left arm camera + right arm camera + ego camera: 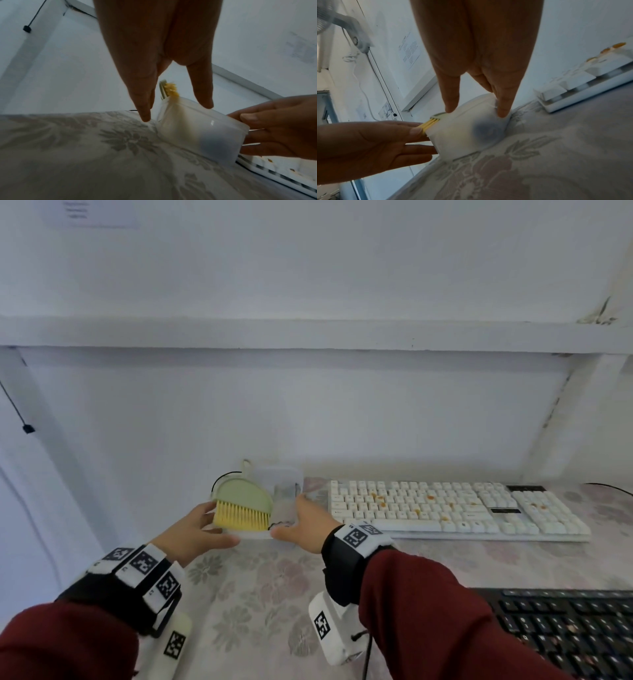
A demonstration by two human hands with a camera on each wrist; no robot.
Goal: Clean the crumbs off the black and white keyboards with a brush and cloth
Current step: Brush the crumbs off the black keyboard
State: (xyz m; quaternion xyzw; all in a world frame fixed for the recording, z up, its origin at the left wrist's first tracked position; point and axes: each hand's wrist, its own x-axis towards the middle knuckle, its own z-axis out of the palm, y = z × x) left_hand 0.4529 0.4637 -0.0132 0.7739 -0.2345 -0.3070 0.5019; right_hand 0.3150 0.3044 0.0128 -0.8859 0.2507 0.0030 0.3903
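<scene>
A translucent white box (pixel 251 534) stands at the table's back, left of the white keyboard (pixel 445 508), which carries orange crumbs. A green brush (pixel 241 501) with yellow bristles leans inside it. My left hand (pixel 221 525) lies against the box's left side and my right hand (pixel 289 515) against its right side, fingers straight. The left wrist view shows my left hand (pixel 175 112) at the box (pixel 188 128) and brush (pixel 169 89). The right wrist view shows my right hand (pixel 476 112) touching the box (pixel 457 135), where a bluish shape shows through. The black keyboard (pixel 568 631) lies near right.
A floral tablecloth (pixel 260 587) covers the table. The wall rises right behind the box and a shelf (pixel 308 337) juts out overhead. The table's left edge runs just beside my left arm. A black cable (pixel 609 487) trails at the far right.
</scene>
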